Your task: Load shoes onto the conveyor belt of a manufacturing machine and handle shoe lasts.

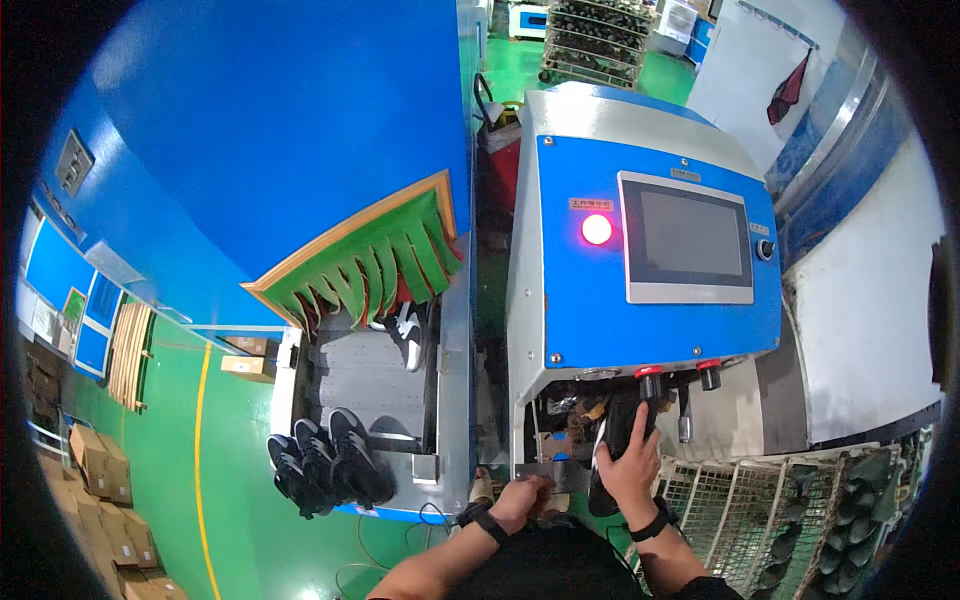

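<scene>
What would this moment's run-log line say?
right hand: gripping black shoe below blue control panel | left hand: at metal plate, grip unclear | indicator lamp: lit red | display screen: dark | sneakers: conveyor near end

Bright indoor light covers the green floor (165,480), with pale reflections in its gloss. The round indicator lamp (597,229) glows red, blown out to white at its centre. A dark shadow lies beside the sneakers (352,462) at the near edge of the conveyor belt (350,385); below the control panel (580,310) it is dim. Straight edges bow toward the black rim, where detail softens.
</scene>
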`<act>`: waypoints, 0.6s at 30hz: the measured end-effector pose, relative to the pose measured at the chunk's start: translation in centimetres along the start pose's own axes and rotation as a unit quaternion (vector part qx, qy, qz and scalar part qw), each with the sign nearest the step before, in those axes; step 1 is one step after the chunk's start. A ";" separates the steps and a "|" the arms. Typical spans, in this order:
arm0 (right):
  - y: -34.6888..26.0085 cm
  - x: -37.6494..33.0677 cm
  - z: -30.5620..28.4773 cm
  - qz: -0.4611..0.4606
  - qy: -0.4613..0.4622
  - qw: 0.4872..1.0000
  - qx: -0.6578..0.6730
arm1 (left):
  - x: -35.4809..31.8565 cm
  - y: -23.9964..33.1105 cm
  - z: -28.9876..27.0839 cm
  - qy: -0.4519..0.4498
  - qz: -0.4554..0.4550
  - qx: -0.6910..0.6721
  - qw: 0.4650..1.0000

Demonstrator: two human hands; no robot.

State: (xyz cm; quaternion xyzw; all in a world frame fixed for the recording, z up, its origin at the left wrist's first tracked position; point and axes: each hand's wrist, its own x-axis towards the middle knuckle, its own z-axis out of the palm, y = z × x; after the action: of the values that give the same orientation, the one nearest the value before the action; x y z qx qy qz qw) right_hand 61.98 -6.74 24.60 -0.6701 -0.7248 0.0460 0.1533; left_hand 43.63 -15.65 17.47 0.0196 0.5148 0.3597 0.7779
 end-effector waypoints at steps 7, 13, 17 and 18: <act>-0.1 -2.1 0.3 -0.014 0.022 0.991 0.134 | -1.8 0.0 1.8 -0.055 -0.019 0.098 0.993; -1.4 -6.8 -1.2 0.110 -0.012 0.991 0.078 | -3.0 -0.7 3.8 0.014 0.311 0.409 0.857; 2.2 -7.0 2.6 0.112 0.029 0.988 0.101 | -5.7 6.6 11.6 0.091 0.557 0.484 0.668; 2.0 -7.9 3.6 0.022 0.070 0.993 -0.092 | -5.4 8.1 13.3 0.097 0.613 0.483 0.618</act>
State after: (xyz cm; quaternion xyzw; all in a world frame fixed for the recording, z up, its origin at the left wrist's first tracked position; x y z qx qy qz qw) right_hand 63.30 -13.80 19.43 -0.6990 -0.6983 -0.0644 0.1402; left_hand 49.00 -8.26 31.21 0.6682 0.5551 0.4525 0.2014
